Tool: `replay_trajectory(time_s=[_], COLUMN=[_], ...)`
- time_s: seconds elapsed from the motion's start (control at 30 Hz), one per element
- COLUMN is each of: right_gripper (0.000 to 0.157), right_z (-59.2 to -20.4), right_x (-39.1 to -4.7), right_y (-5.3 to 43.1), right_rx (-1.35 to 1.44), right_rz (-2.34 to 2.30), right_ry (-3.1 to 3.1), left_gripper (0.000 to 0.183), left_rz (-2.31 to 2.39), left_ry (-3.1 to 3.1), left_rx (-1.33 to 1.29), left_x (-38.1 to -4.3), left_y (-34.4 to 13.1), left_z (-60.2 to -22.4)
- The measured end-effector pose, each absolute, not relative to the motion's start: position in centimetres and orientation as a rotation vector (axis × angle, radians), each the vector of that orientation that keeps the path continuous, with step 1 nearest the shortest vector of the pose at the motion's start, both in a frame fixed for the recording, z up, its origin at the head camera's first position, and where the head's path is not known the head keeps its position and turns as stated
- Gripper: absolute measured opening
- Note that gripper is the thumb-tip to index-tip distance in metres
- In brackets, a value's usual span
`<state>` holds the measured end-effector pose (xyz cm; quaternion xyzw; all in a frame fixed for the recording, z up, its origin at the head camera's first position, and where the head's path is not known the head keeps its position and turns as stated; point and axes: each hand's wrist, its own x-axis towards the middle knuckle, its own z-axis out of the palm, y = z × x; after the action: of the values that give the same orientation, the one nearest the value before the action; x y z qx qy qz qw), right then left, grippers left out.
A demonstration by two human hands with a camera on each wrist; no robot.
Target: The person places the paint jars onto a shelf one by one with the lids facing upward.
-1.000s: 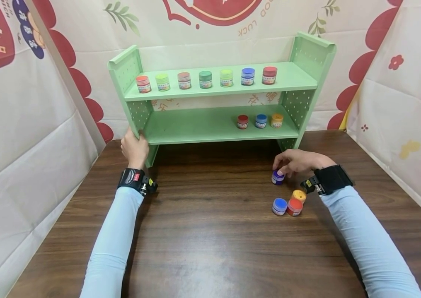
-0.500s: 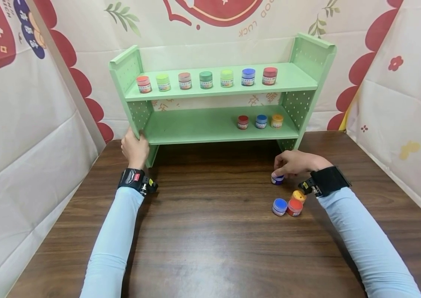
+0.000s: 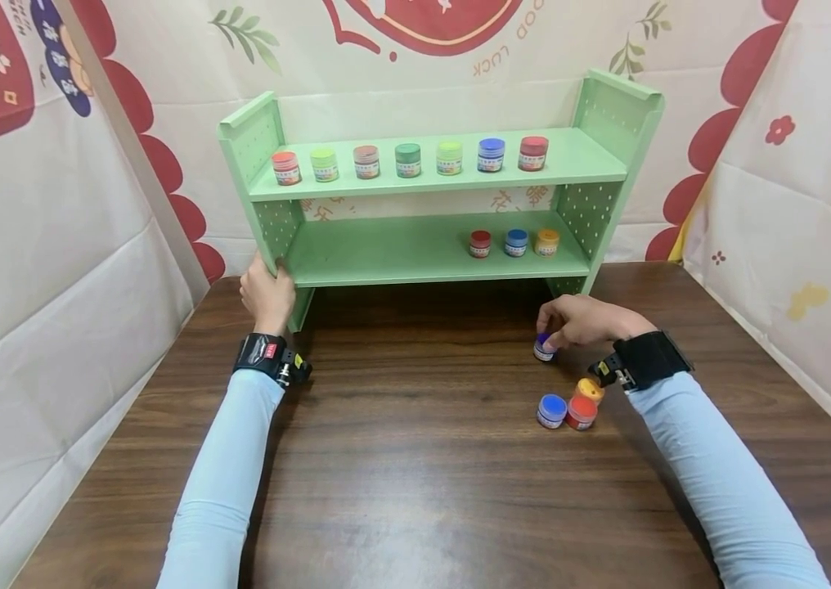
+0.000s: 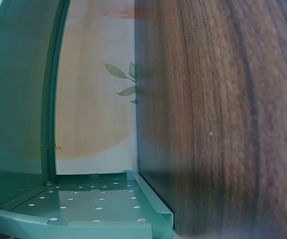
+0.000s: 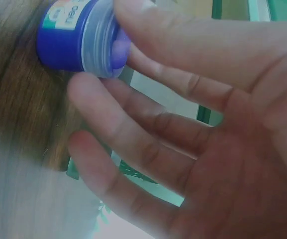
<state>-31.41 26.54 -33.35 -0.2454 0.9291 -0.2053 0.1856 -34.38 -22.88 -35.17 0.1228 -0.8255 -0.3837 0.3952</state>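
My left hand (image 3: 267, 296) grips the lower left side panel of a green two-tier shelf (image 3: 386, 245), its thumb on the inner side. In the left wrist view the perforated green panel (image 4: 93, 201) shows beside the tabletop, while that hand is almost wholly out of frame. At right, my right hand (image 3: 583, 319) holds a small purple paint jar (image 3: 544, 352) by its lid, between thumb and fingers. The right wrist view shows the jar (image 5: 63, 40) with its clear-rimmed lid against the thumb; the lower fingers extend loosely apart from it. The jar is close over the wooden table (image 3: 415, 458).
Blue (image 3: 551, 411), red (image 3: 581, 411) and yellow (image 3: 590, 389) paint jars cluster in front of the right hand. Several jars line the top tier (image 3: 570, 159). Red (image 3: 480, 244), blue (image 3: 515, 243) and orange (image 3: 546, 242) jars stand at the right of the lower tier.
My right fingers have shifted on the purple jar, which has turned and moved slightly left; its white label shows more plainly than half a second ago. The left hand keeps its place on the shelf.
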Motion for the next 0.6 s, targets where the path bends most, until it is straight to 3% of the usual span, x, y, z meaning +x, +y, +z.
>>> replay_trajectory(time_s=[0.6], right_gripper=[0.031], right_z=[-33.58], right_x=[-31.61], right_y=[26.83], right_rx=[-0.710], right_rz=[-0.580], right_ry=[2.631], left_gripper=[0.015], left_rz=[-0.976], left_ry=[-2.094], left_rx=[0.315], left_x=[-34.35], left_y=[-22.90], left_z=[-35.17])
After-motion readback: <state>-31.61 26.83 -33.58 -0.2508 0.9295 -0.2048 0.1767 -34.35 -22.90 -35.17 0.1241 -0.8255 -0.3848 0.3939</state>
